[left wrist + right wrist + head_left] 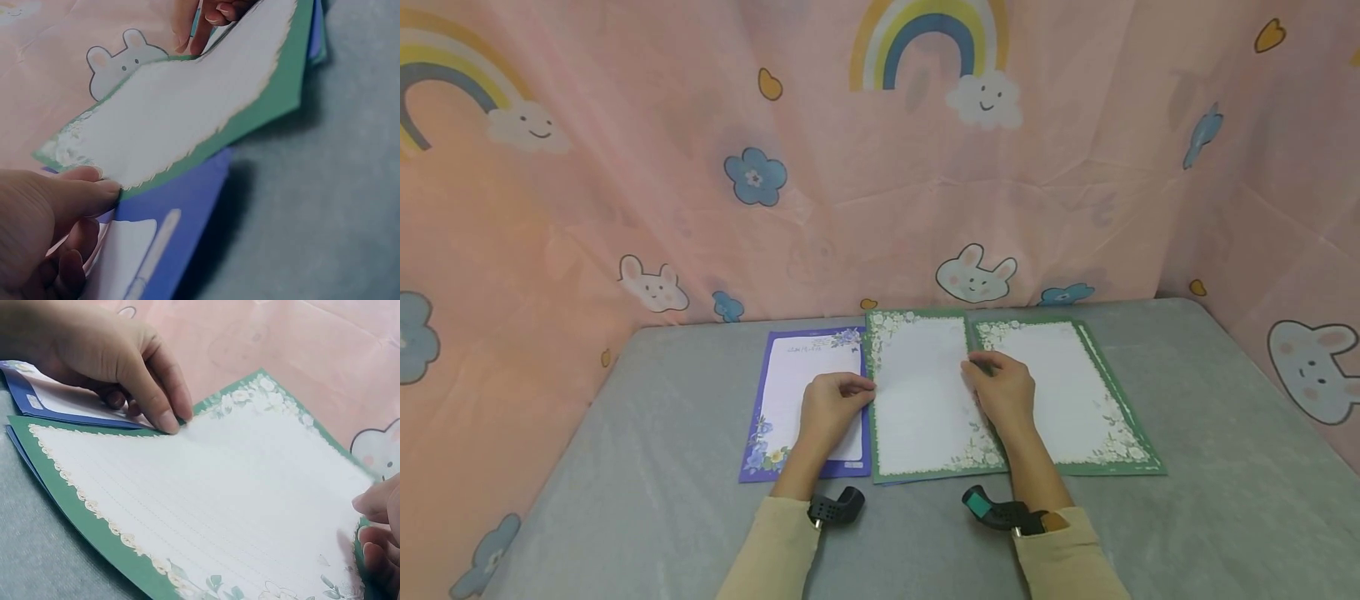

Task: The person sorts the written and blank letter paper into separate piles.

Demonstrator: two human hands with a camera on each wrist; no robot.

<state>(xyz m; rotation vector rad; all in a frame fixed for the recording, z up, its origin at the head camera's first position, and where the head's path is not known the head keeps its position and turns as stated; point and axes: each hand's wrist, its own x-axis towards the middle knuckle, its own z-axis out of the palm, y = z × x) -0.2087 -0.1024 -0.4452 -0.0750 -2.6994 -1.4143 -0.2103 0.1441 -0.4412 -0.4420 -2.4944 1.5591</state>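
A green-bordered sheet of writing paper (pixel 917 400) with white flowers is in the middle of the head view. My left hand (pixel 833 408) pinches its left edge between thumb and fingers. At the opposite edge, my right hand (pixel 1006 393) pinches the paper. The sheet bends between both hands in the left wrist view, raised a little above what is beneath. A purple-bordered sheet (pixel 786 375) with handwriting at its top lies to the left, partly under my left hand. Another green-bordered sheet (pixel 1067 392) lies to the right, partly behind my right hand.
Grey cloth covers the table (pixel 1210 517). Behind it hangs a pink curtain (pixel 835 250) printed with rainbows, rabbits and flowers. A blue edge (pixel 24 453) shows beneath the middle sheet in the right wrist view. Each wrist wears a black camera band (pixel 837 506).
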